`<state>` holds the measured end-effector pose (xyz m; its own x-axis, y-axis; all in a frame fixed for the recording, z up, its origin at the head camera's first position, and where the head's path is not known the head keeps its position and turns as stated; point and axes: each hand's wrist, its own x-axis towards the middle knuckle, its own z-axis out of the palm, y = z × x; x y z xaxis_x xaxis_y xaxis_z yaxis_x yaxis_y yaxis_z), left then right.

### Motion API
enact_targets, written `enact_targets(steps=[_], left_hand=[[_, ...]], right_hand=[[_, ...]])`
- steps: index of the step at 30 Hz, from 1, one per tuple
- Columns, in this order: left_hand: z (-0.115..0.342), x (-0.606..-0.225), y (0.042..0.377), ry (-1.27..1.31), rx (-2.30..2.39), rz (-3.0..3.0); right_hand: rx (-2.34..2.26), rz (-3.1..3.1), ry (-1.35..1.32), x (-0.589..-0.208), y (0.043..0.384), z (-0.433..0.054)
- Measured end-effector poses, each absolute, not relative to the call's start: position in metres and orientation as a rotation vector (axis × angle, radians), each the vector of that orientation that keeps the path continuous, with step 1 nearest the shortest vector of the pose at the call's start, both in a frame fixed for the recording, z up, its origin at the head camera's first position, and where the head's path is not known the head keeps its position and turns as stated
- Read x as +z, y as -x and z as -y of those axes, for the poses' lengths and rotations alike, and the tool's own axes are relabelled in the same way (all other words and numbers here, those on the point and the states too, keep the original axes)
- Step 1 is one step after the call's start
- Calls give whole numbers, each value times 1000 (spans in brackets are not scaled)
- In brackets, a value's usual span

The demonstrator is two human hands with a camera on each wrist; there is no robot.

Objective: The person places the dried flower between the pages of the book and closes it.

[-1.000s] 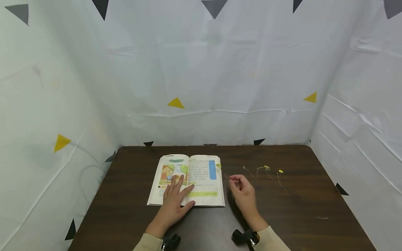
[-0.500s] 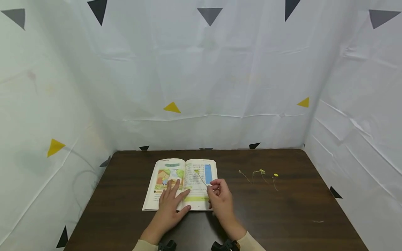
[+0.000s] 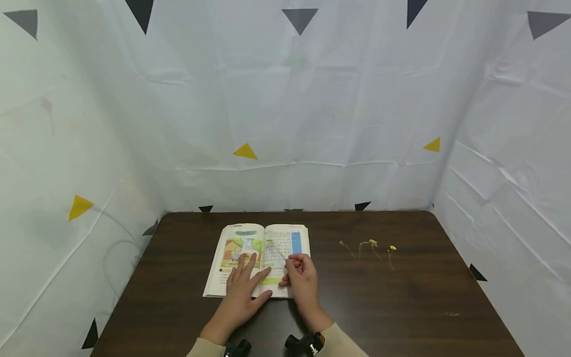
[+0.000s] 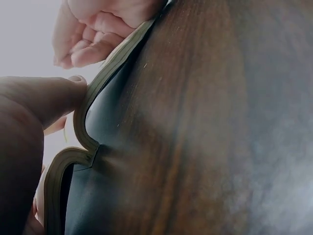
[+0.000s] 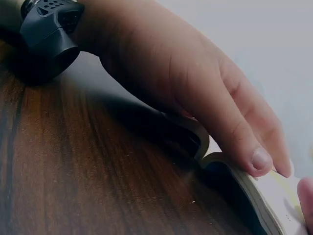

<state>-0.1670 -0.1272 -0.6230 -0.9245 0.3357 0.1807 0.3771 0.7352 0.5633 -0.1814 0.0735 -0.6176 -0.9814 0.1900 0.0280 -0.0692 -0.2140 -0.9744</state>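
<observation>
An open book lies on the table, its left page carrying a coloured picture. My left hand rests spread across the lower pages, fingers on the picture page. Its thumb presses near the book's bottom edge in the left wrist view. Over the right page, my right hand pinches the stem of a small yellow flower between thumb and forefinger. The flower's head points up and left, near the middle fold. In the right wrist view the left hand fills the picture, with a right fingertip at the edge.
Several thin-stemmed flowers lie in a row on the dark wooden table, right of the book. White sheeting with triangle markers hangs behind the table and along both sides.
My right hand has moved left from beside the book to over its right page, bringing the pinched flower with it. The left hand has stayed on the book. The head view has shifted slightly.
</observation>
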Motion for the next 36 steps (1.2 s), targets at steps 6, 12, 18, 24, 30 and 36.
enact_targets(steps=[6,12,18,24,30,36], left_hand=[[128,-622,168,588,-959,2867],[128,-624,166,591,-977,2859],[128,-626,167,594,-974,2848],[130,-625,168,598,-948,2853],[130,-622,171,609,-935,2843],[130,-624,168,575,-944,2855]], right_hand=[[2244,1968,104,-619,184,-73],[2211,1994,96,-618,182,-73],[2167,1999,133,-618,182,-72],[2136,2083,110,-618,184,-69],[2103,2224,8,-613,183,-70],[1872,2421,-127,-612,182,-73]])
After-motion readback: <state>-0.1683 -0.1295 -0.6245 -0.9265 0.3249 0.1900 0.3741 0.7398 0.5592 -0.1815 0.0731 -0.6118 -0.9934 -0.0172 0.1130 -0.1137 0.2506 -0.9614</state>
